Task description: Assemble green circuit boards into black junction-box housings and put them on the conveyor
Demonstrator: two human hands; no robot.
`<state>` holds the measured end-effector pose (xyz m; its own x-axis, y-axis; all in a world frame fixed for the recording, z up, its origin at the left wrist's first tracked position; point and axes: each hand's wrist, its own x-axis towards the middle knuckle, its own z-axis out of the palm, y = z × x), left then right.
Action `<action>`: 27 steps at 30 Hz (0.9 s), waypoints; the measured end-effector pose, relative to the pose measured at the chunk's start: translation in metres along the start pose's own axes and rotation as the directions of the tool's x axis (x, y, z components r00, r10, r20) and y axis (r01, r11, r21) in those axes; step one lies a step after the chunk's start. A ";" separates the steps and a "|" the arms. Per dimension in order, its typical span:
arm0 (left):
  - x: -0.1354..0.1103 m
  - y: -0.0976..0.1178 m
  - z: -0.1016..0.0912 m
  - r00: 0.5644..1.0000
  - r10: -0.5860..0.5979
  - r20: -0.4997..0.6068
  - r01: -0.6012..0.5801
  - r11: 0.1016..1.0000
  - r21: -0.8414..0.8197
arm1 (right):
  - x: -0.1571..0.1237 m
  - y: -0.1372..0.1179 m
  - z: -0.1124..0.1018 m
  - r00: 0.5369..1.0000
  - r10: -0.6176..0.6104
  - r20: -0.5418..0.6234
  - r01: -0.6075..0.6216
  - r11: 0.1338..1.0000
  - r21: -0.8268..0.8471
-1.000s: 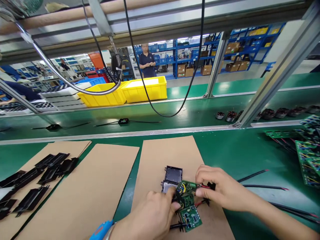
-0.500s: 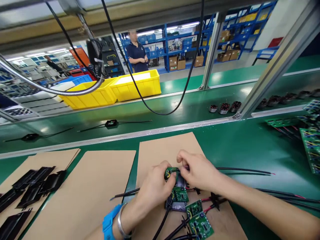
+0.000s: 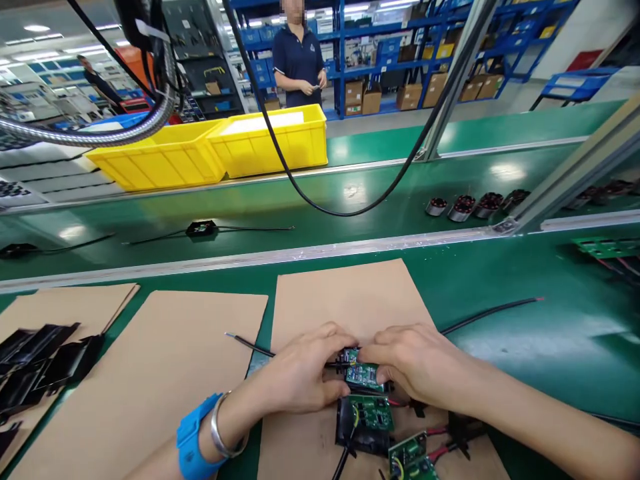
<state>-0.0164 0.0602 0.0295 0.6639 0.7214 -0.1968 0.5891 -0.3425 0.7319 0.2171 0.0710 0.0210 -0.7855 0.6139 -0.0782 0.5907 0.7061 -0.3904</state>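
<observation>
My left hand (image 3: pixel 307 370) wears a blue strap and a silver bangle at the wrist. Its thumb and fingers close on the left end of a green circuit board (image 3: pixel 364 377), where a black cable (image 3: pixel 253 345) runs out leftward. From the other side, my right hand (image 3: pixel 417 357) grips the board's upper and right edges, fingers bent and thumb at its side. Just below lies another circuit board (image 3: pixel 377 413) over a black plastic shell (image 3: pixel 365 440). More boards with red and black wires (image 3: pixel 413 459) lie nearer me, partly cut off by the frame.
Flat cardboard sheets (image 3: pixel 165 360) cover the green bench, with black plastic shells (image 3: pixel 65 367) at left. Beyond the metal rail are black-cabled modules (image 3: pixel 201 229), small round motor-like parts (image 3: pixel 461 208) and yellow bins (image 3: pixel 273 143). A black cable (image 3: pixel 345 213) hangs ahead; a person (image 3: pixel 300 60) stands behind.
The view has shifted. My right hand has come down from a raised pinch onto the board's right side, and more of the board's face shows between my hands.
</observation>
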 end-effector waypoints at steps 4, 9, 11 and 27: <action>-0.001 -0.005 0.008 0.997 -0.017 -0.073 0.013 0.999 -0.050 | 0.012 -0.001 -0.006 1.000 -0.028 0.012 0.029 0.990 -0.138; -0.003 -0.003 0.016 0.995 -0.047 -0.093 0.040 0.996 -0.078 | 0.016 -0.002 -0.004 0.997 -0.078 0.018 0.080 0.971 -0.224; -0.003 -0.003 0.018 0.994 -0.062 -0.095 0.055 0.996 -0.077 | 0.013 -0.002 0.001 0.999 -0.054 0.004 0.053 0.971 -0.233; -0.011 0.011 0.023 0.993 0.018 -0.114 0.050 0.819 0.571 | 0.013 -0.007 0.017 0.990 0.064 -0.129 -0.084 0.985 -0.154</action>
<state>-0.0067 0.0344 0.0243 0.6179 0.7788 -0.1081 0.7791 -0.5881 0.2170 0.1990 0.0680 0.0071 -0.7159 0.6981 0.0160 0.6756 0.6983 -0.2365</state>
